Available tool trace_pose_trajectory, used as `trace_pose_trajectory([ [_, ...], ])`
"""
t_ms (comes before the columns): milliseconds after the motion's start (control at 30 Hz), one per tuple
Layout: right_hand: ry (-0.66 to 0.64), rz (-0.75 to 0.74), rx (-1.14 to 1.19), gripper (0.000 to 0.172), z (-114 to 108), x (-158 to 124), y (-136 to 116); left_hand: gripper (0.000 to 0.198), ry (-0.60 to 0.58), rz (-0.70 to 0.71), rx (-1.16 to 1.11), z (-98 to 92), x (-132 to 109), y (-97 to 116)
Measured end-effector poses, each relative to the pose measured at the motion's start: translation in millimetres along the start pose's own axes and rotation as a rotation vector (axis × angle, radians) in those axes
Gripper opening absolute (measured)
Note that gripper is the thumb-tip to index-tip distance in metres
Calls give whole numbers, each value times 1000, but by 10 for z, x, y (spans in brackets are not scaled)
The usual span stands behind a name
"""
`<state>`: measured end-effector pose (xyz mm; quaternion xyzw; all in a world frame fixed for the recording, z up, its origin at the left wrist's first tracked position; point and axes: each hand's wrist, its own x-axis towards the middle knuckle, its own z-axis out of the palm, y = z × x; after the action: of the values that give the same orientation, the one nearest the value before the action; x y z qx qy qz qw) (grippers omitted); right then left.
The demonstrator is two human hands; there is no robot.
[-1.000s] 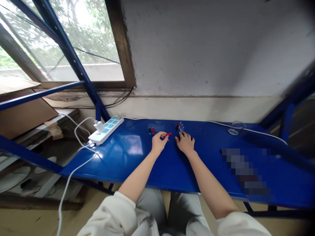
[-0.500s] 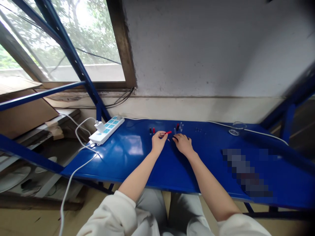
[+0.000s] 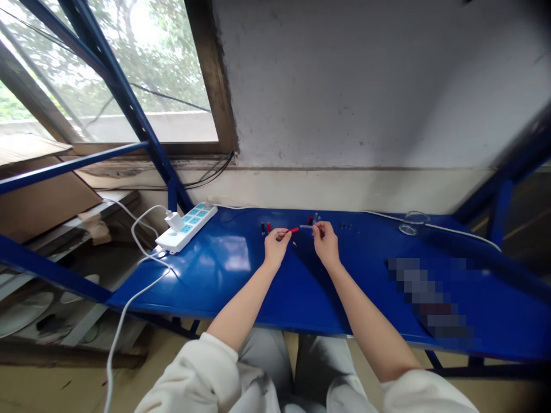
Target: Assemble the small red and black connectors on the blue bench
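Note:
My left hand (image 3: 276, 245) pinches a small red plug-like piece (image 3: 293, 230) whose tip points right. A little to its right, my right hand (image 3: 326, 241) is closed on a thin clear tube (image 3: 307, 227) that points left toward the red piece. Both hands hover just over the blue metal shelf (image 3: 241, 275). Behind them a few small red and black pieces (image 3: 265, 228) and clear tubes (image 3: 315, 218) stand on the shelf.
A white power strip (image 3: 186, 226) with a plugged-in charger lies at the shelf's left end, its cable hanging off the edge. A clear glass dish (image 3: 412, 223) sits at the back right, beside a thin white cable. Wall and window stand close behind.
My right hand has lifted off the shelf with a clear tube and turned it toward the red piece. My left hand has stayed almost in place.

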<state>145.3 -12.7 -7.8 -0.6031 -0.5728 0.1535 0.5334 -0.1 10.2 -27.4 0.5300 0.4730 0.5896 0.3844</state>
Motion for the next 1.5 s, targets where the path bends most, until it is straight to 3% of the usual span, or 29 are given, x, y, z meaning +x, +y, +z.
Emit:
trace_pose_trajectory([
  [267, -51, 56, 234, 23, 55, 55, 85, 20, 31, -24, -12, 1, 13, -4],
  [433, -73, 96, 352, 23, 61, 58, 80, 21, 27, -110, -77, -17, 7, 70],
  [600, -88, 104, 426, 23, 83, 60, 97, 24, -26, -223, -126, -43, -4, 162],
  [867, -166, 93, 472, 24, 75, 39, 41, 27, -199, -189, -192, -28, -68, 264],
  [1000, -173, 97, 501, 23, 83, 33, 27, 26, -222, -183, -197, -9, -96, 291],
  [1200, -170, 124, 510, 28, 99, 39, 53, 28, -272, -10, -114, -2, -38, 204],
  [1500, -138, 29, 183, 36, 49, -26, 0, 17, -419, 389, 507, 19, 153, 493],
])
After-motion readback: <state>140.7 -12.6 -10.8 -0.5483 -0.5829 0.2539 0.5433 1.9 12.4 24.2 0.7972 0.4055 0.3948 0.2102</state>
